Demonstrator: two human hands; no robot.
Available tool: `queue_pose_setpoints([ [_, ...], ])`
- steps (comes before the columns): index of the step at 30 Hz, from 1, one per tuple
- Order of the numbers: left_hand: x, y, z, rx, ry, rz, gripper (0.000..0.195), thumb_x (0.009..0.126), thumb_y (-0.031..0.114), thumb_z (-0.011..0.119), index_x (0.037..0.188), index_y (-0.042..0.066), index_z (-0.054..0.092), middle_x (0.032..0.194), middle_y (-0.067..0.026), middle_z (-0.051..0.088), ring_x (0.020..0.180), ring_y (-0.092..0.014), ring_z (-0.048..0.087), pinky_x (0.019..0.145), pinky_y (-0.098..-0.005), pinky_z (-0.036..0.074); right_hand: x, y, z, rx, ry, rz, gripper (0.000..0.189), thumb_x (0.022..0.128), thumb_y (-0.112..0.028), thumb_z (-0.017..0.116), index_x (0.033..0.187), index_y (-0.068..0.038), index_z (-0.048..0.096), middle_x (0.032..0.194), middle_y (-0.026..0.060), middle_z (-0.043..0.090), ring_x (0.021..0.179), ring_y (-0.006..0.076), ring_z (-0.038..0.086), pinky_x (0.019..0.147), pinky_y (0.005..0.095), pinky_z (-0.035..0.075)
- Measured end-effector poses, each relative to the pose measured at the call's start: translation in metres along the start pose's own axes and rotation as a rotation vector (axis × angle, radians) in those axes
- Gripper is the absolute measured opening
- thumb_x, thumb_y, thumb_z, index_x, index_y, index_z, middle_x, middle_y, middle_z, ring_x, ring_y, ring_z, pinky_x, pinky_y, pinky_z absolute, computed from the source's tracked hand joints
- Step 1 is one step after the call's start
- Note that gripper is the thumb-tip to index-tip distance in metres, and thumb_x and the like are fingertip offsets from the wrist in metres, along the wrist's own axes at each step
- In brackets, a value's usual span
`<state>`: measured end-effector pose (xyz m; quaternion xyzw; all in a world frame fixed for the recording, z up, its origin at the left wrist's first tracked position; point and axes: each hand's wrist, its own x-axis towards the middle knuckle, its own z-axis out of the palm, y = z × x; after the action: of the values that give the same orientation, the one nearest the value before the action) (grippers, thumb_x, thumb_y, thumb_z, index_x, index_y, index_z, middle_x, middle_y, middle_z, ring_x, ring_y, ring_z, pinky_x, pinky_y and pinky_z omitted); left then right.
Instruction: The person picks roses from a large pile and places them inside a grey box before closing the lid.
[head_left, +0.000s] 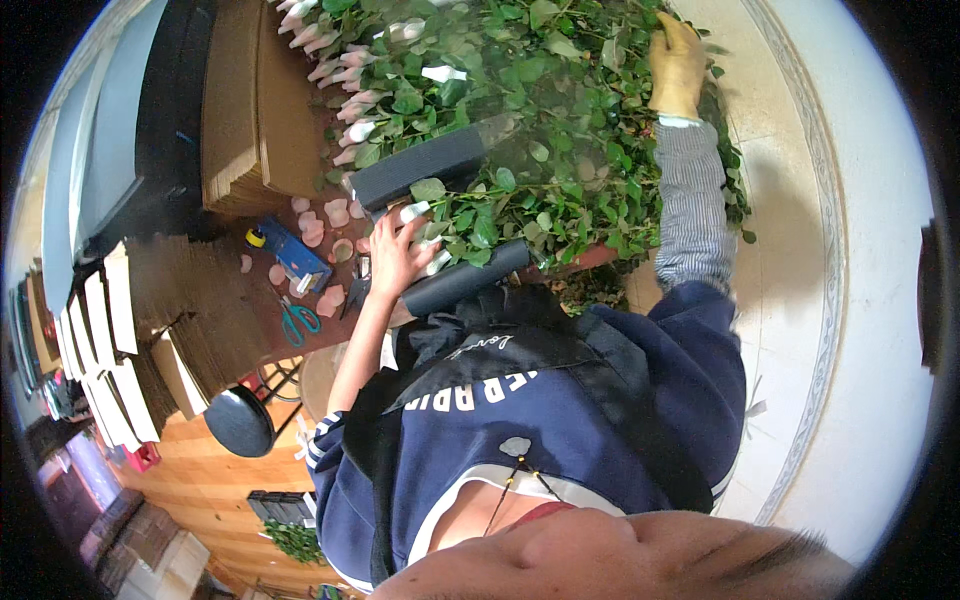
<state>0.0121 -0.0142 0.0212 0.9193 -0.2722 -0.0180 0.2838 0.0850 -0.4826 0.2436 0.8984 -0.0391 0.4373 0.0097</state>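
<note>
Bare, my left hand (394, 253) lies with spread fingers over rose buds in white sleeves (414, 212), between a dark ribbed block (420, 166) and a black padded roll (469, 277). My right hand (676, 64), in a yellow glove with a striped sleeve, is at the far right side of the leafy rose stems (555, 150); foliage hides its fingertips, and what it grips cannot be told. More pale pink rose heads (356, 112) in sleeves line the left side of the pile. Teal-handled scissors (300, 321) and a blue tape dispenser (292, 255) lie left of my left hand.
Loose pink petals (311, 229) are scattered on the reddish tabletop. Stacked cardboard sheets (277, 112) stand at the upper left, with more cardboard (202, 315) below. A black round stool (240, 421) is at the lower left. Pale tiled floor (780, 300) lies to the right.
</note>
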Motion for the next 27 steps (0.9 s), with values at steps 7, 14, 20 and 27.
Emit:
queue_pose_setpoints([
  [7,-0.001,0.001,-0.004,-0.067,0.041,0.055,0.056,0.076,0.041,0.079,0.126,0.019,0.064,0.129,-0.0186,0.048,0.123,-0.040,0.044,0.102,-0.0522,0.038,-0.015,-0.054,-0.072,0.295,-0.354,-0.372,0.033,0.087,0.005,0.064,0.111,-0.017,0.071,0.094,0.0090,0.074,0.078,0.0231,0.070,0.067,0.0352,0.059],
  [14,-0.004,0.006,-0.015,-0.062,0.012,0.000,0.052,0.071,0.038,0.081,0.117,0.017,0.069,0.109,-0.0135,0.056,0.109,-0.035,0.051,0.095,-0.0483,0.041,-0.177,-0.088,-0.028,0.133,-1.075,0.016,0.018,0.090,-0.006,0.065,0.104,-0.015,0.072,0.072,0.0050,0.065,0.063,0.0194,0.063,0.083,0.0337,0.060],
  [20,-0.004,0.000,-0.016,-0.022,0.024,0.084,0.053,0.071,0.035,0.082,0.117,0.015,0.067,0.104,-0.0144,0.053,0.104,-0.035,0.050,0.091,-0.0487,0.042,-0.225,-0.139,-0.020,-0.260,-0.673,0.149,0.016,0.089,-0.009,0.066,0.102,-0.015,0.072,0.098,0.0036,0.068,0.097,0.0195,0.064,0.101,0.0429,0.047],
  [27,0.002,0.009,-0.029,0.007,-0.073,0.026,0.081,0.069,0.025,0.083,0.141,0.016,0.047,0.117,-0.0201,0.051,0.111,-0.042,0.048,0.096,-0.0533,0.042,-0.228,-0.110,-0.031,0.583,-0.856,0.424,0.041,0.097,-0.014,0.060,0.137,-0.012,0.055,0.135,0.0102,0.061,0.134,0.0222,0.049,0.119,0.0397,0.031],
])
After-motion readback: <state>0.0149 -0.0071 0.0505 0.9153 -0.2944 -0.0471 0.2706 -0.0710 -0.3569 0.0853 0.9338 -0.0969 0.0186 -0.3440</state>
